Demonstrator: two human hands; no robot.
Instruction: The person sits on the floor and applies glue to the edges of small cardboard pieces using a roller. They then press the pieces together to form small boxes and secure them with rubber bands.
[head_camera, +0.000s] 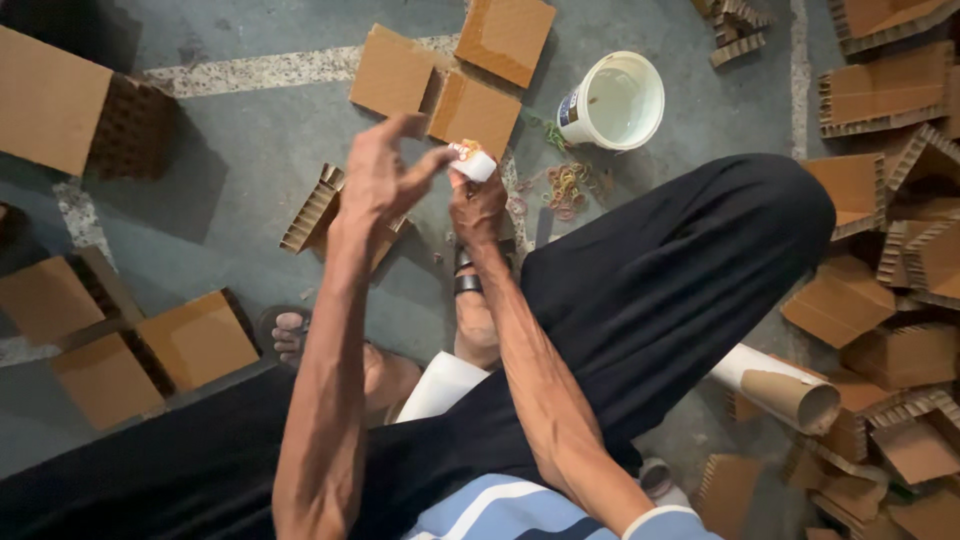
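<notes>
Both my hands are raised over my lap, above a grey concrete floor. My right hand (478, 205) grips a small white object with an orange top (472, 158), possibly a roll or small tube. My left hand (382, 175) pinches the same object from the left with thumb and fingertips, the other fingers spread. I cannot tell exactly what the object is. Below the hands lies a honeycomb cardboard piece (315, 210) on the floor.
A white bucket (615, 100) stands at the back, a heap of coloured rubber bands (570, 187) beside it. Flat cardboard panels (445, 80) lie behind, honeycomb cardboard blocks (890, 250) pile at the right, more at the left (150, 350). A cardboard tube (785, 385) rests by my leg.
</notes>
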